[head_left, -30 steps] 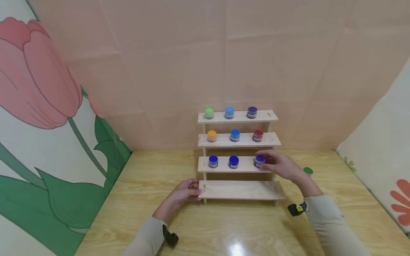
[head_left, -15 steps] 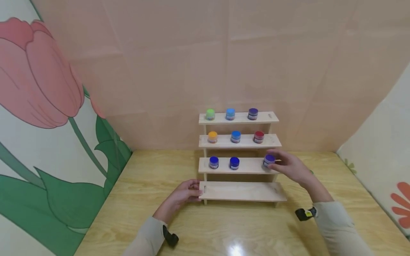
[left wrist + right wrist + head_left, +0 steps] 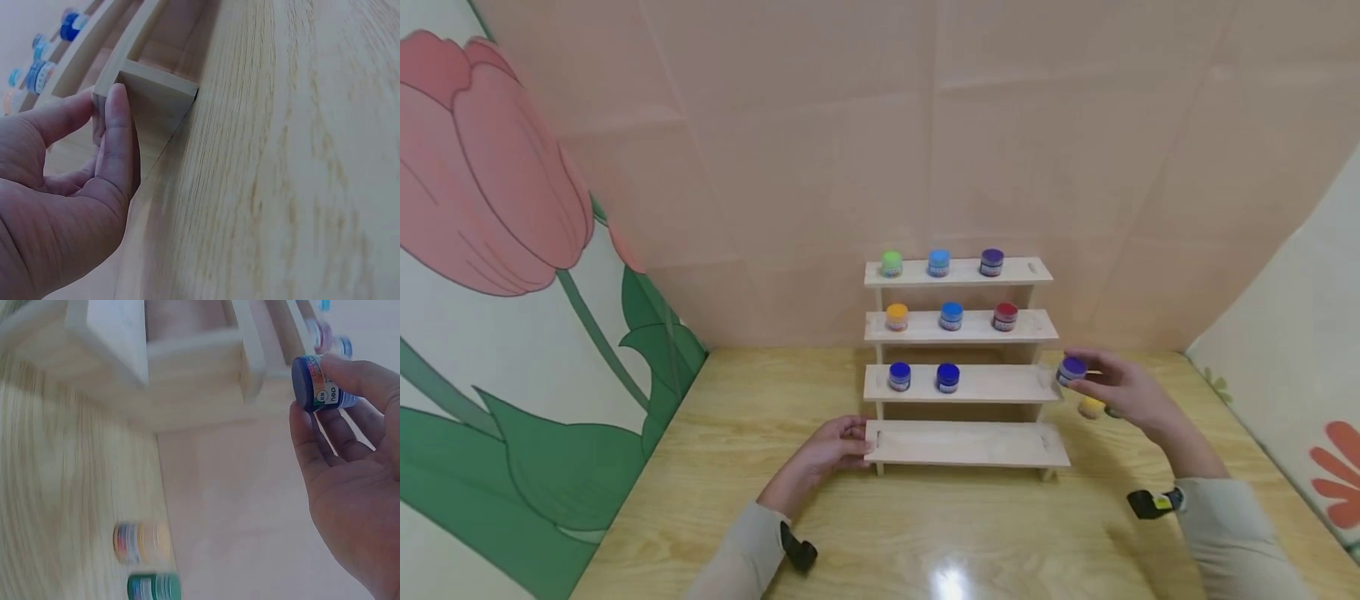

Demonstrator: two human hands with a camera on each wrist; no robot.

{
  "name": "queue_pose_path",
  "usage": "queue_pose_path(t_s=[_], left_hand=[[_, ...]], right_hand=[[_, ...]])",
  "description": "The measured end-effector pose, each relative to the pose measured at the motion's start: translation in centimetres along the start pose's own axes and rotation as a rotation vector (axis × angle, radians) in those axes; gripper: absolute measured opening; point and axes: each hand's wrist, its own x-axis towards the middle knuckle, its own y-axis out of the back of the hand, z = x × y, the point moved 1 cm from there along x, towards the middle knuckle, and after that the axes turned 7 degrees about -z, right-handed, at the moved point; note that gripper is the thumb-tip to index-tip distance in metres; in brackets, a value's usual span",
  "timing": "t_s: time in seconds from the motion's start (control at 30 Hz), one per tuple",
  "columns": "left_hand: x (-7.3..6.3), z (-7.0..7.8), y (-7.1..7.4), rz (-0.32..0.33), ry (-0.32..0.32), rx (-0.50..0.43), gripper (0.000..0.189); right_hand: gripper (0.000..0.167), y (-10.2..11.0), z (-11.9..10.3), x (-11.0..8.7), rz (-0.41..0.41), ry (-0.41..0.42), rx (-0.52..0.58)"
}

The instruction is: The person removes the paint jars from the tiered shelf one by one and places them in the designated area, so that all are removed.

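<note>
- On my feed the right hand [image 3: 1120, 392] pinches a squat, round, dark-blue plastic-looking jar [image 3: 1071, 372] between thumb and fingers, held in the air just beside the shelf end left of that grip.
- The left hand [image 3: 827, 454] has thumb and fingers closed on the bottom board of a four-tier pale wooden rack [image 3: 970, 446].
- My worry: the jar looks smooth, curved and a touch tilted, so a light pinch could let it slip.
- Below the right grip sit a round yellow-lidded jar [image 3: 140, 542] and a round green jar [image 3: 154, 587]; dipping low might knock them.
- If the left grip tugs, I reckon the two glossy blue jars on the shelf above it could slide, since I see no lip.
- Boards look flat and matte; the tabletop [image 3: 737, 517] under both grips is shiny, streaky wood grain.
</note>
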Motion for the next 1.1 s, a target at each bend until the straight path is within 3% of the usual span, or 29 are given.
queue_pose_path(t_s=[0.2,0.67,1.1], left_hand=[[-0.1,0.0,0.0,0.009,0.013,0.006,0.057],[-0.1,0.1,0.0,-0.004,-0.003,0.019,0.058],[-0.2,0.0,0.0,-0.009,-0.006,0.023,0.057]], right_hand=[[0.056,1.9,1.3,-1.6,-0.010,-0.067,-0.020],[0.054,4.9,5.8,-3.5,0.043,-0.025,0.005],[0.055,6.3,10.2,-4.5,0.091,-0.081,-0.030]])
